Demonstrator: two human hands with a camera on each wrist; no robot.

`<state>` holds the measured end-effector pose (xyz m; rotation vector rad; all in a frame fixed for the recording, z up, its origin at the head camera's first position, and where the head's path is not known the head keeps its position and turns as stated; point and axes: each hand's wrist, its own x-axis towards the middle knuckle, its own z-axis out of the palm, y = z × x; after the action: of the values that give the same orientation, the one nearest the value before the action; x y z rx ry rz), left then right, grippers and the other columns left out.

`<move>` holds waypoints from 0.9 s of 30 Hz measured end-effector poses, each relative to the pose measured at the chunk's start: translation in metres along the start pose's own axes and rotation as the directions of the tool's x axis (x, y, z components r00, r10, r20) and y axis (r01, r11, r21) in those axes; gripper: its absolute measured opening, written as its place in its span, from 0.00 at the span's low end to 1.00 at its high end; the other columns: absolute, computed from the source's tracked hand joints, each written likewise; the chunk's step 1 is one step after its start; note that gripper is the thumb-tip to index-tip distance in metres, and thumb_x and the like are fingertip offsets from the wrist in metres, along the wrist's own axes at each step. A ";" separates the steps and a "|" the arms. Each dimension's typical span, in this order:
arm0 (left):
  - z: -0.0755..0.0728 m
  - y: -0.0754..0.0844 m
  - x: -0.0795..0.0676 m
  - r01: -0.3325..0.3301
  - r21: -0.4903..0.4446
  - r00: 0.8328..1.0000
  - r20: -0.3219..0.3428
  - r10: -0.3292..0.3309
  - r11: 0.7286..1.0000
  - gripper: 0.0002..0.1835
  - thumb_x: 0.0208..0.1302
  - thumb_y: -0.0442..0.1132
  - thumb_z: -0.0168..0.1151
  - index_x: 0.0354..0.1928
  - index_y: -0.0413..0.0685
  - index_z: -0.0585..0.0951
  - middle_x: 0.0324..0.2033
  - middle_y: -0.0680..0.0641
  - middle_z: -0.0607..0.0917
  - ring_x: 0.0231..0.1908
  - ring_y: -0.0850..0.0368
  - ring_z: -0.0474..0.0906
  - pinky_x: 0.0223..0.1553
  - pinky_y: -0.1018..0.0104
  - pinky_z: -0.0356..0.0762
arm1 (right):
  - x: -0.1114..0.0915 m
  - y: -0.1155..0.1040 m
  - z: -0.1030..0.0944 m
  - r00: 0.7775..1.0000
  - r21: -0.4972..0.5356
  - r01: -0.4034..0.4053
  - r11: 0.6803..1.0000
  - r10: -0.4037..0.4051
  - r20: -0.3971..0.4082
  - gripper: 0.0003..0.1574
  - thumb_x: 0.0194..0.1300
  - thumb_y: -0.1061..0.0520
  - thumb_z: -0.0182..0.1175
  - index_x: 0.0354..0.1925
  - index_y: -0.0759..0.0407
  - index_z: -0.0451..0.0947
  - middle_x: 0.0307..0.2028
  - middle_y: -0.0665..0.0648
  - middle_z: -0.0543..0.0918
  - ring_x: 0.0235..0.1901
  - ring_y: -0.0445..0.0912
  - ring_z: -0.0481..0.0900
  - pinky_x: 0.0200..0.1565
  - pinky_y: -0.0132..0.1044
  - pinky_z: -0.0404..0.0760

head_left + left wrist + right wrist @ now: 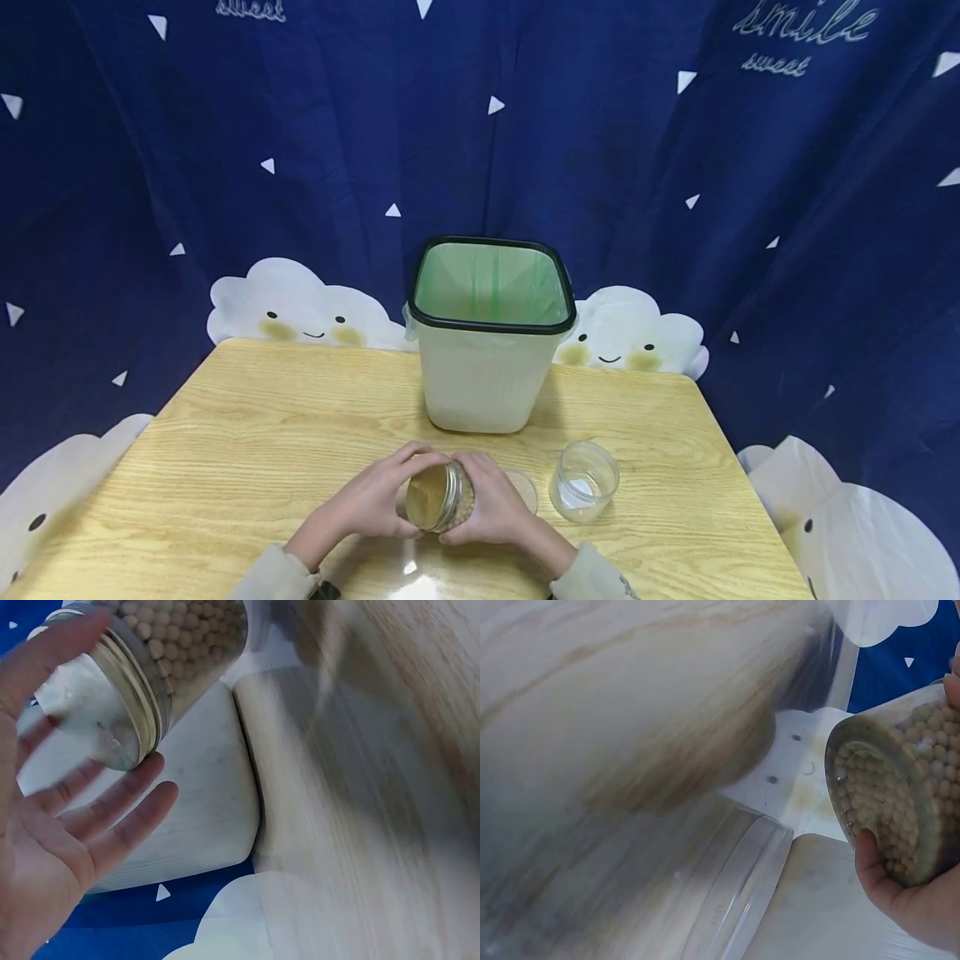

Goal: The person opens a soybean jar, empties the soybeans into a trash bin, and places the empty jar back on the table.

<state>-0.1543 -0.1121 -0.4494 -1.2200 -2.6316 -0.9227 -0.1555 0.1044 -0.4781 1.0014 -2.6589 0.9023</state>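
Note:
Tilted on its side above the table is a clear jar [934, 750] of round beige beans [180, 637], its gold lid [427, 498] turned toward the left. My left hand [378, 497] holds the rim of that lid between thumb and fingertips, the other fingers spread, as the left wrist view shows. Around the jar's body my right hand [492, 505] is curled, with one finger under the glass base in the right wrist view. The lid appears seated on the jar.
An uncovered clear container [584, 482] stands to the right of my right hand, and a clear round disc [522, 490] lies between them. Behind, a white bin [483, 375] with a black rim and green lining stands on the wooden table [300, 408]. A blue curtain [330, 125] hangs beyond.

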 end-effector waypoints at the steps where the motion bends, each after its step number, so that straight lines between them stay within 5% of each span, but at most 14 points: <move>1: 0.001 0.000 0.000 0.026 -0.012 1.000 -0.007 -0.026 1.000 0.51 0.27 0.45 0.78 0.62 0.56 0.66 0.53 0.54 0.70 0.48 0.55 0.73 0.45 0.58 0.75 | 0.000 0.000 0.000 1.000 -0.008 -0.005 1.000 0.005 -0.002 0.57 0.25 0.40 0.76 0.55 0.54 0.65 0.49 0.49 0.74 0.49 0.44 0.71 0.48 0.42 0.74; 8: 0.004 -0.001 0.001 0.122 -0.107 0.989 -0.076 -0.130 0.987 0.45 0.33 0.57 0.75 0.56 0.48 0.70 0.44 0.52 0.77 0.34 0.61 0.75 0.31 0.70 0.76 | 0.000 -0.004 0.002 0.999 -0.025 -0.036 0.999 0.035 -0.023 0.57 0.24 0.40 0.76 0.55 0.56 0.66 0.48 0.50 0.75 0.49 0.44 0.71 0.50 0.42 0.73; 12: 0.002 0.001 0.001 0.140 -0.055 0.989 -0.040 -0.142 0.989 0.50 0.31 0.61 0.74 0.60 0.50 0.67 0.48 0.52 0.76 0.41 0.58 0.75 0.38 0.64 0.77 | 0.000 -0.004 0.002 0.999 -0.003 -0.052 0.999 0.052 -0.012 0.57 0.24 0.40 0.76 0.55 0.55 0.65 0.48 0.49 0.75 0.49 0.44 0.70 0.50 0.42 0.73; 18: -0.002 0.002 0.000 0.045 0.013 0.997 0.067 -0.046 0.999 0.57 0.27 0.44 0.78 0.67 0.64 0.59 0.63 0.51 0.62 0.56 0.49 0.67 0.47 0.50 0.72 | -0.002 -0.001 0.001 0.999 0.014 -0.053 0.999 0.053 0.002 0.60 0.25 0.40 0.76 0.57 0.56 0.64 0.50 0.50 0.74 0.49 0.45 0.71 0.49 0.44 0.74; 23: 0.000 0.000 0.001 -0.037 0.049 0.999 0.029 0.036 0.998 0.50 0.30 0.39 0.76 0.64 0.61 0.65 0.60 0.50 0.67 0.54 0.49 0.70 0.47 0.54 0.74 | -0.002 0.002 0.001 1.000 0.007 -0.019 1.000 0.019 -0.003 0.57 0.25 0.39 0.76 0.56 0.55 0.65 0.48 0.49 0.75 0.47 0.43 0.71 0.48 0.41 0.74; 27: 0.001 0.000 0.002 0.005 0.016 1.000 -0.005 -0.005 1.000 0.51 0.26 0.44 0.78 0.62 0.58 0.67 0.53 0.53 0.72 0.48 0.54 0.73 0.45 0.57 0.75 | -0.002 0.001 0.001 1.000 0.005 -0.012 1.000 0.012 -0.009 0.58 0.24 0.40 0.76 0.55 0.55 0.65 0.48 0.49 0.75 0.47 0.43 0.71 0.48 0.41 0.74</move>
<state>-0.1553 -0.1106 -0.4495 -1.2062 -2.6347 -0.9027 -0.1545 0.1052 -0.4798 0.9811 -2.6590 0.9140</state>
